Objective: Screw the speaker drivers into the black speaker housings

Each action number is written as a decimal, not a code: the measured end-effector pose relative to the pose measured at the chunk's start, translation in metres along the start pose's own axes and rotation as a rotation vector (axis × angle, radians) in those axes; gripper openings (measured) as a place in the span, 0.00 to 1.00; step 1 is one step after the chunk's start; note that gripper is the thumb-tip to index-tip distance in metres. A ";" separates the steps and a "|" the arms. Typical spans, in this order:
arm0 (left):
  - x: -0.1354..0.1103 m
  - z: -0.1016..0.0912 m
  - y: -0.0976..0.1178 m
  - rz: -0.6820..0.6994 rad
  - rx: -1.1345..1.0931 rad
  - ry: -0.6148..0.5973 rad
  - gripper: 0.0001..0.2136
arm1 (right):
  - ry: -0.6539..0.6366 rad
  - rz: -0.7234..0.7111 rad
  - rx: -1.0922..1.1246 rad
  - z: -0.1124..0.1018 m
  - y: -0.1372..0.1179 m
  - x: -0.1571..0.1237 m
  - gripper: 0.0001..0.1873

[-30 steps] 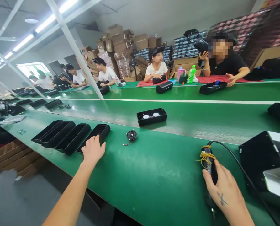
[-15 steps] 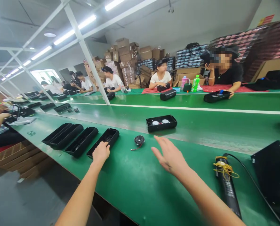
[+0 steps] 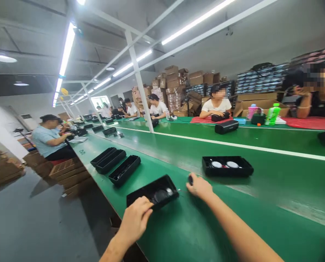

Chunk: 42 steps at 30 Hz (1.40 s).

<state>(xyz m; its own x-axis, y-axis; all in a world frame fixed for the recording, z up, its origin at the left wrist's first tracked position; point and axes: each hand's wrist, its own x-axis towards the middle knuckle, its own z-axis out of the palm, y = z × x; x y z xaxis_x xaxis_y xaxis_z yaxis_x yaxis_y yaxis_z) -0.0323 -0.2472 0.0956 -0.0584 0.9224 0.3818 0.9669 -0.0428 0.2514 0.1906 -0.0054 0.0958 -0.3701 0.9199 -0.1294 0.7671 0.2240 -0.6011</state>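
Observation:
My left hand point(image 3: 136, 220) grips the near corner of a black plastic shell point(image 3: 153, 192), pulled toward me on the green conveyor table point(image 3: 195, 225). My right hand point(image 3: 199, 186) is closed over a small round speaker driver point(image 3: 190, 179), of which only a dark edge shows at my fingertips. Just beyond my right hand lies another black shell point(image 3: 227, 166) with two round white parts inside it.
Three more black shells point(image 3: 115, 163) lie in a row to the left on the table. A seated person point(image 3: 49, 136) works at the left, with brown cartons point(image 3: 66, 171) beside them. Several people sit across the belt. Cardboard boxes point(image 3: 175, 78) are stacked at the back.
My left hand has pulled one black shell out of the row toward me. My right hand left the black tool, crossed left and closed on the speaker driver. The view swung left.

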 end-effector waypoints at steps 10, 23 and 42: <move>0.014 0.054 0.108 0.559 -0.190 -0.297 0.06 | 0.021 -0.191 0.999 -0.118 0.118 -0.085 0.43; 0.123 0.049 0.120 0.157 -0.853 -0.473 0.13 | 0.282 -0.148 1.132 -0.108 0.140 -0.231 0.24; 0.128 0.143 0.122 0.107 -1.378 -1.107 0.29 | -0.020 -0.111 1.208 -0.073 0.143 -0.249 0.40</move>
<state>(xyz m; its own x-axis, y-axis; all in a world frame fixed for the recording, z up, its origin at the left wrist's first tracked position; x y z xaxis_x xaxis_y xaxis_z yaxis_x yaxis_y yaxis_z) 0.1137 -0.0797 0.0482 0.7286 0.6721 -0.1319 0.0298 0.1614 0.9864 0.4311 -0.1792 0.0995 -0.4189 0.9073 -0.0360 -0.2485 -0.1527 -0.9565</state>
